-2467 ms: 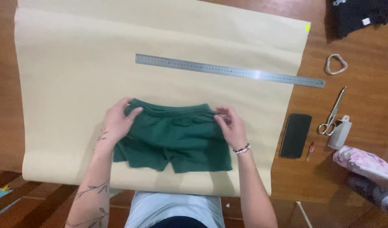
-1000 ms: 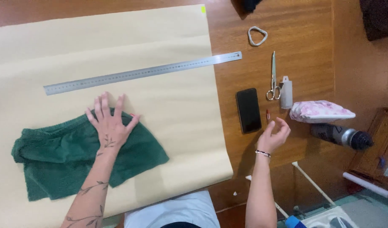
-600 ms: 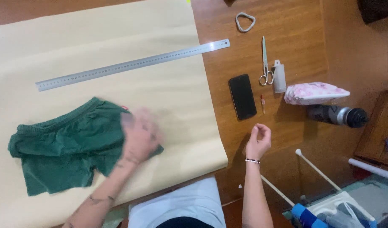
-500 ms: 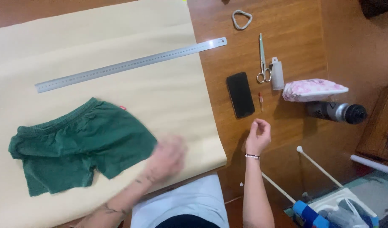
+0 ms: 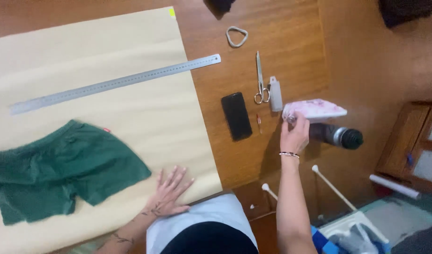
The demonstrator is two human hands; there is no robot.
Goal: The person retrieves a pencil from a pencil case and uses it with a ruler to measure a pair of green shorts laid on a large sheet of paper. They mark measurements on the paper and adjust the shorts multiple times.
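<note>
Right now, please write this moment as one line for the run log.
left hand: flat on paper, open | right hand: at pink pouch, grip unclear | green shorts: on paper, untouched

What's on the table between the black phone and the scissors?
In the head view, a small red pen-like stick lies on the wood between the black phone and the scissors; nothing else sits there.

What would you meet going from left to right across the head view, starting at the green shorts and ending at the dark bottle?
Green fabric shorts → left hand flat on the tan paper → black flat phone → silver metal scissors → right hand at the pink patterned pouch → dark cylindrical bottle.
</note>
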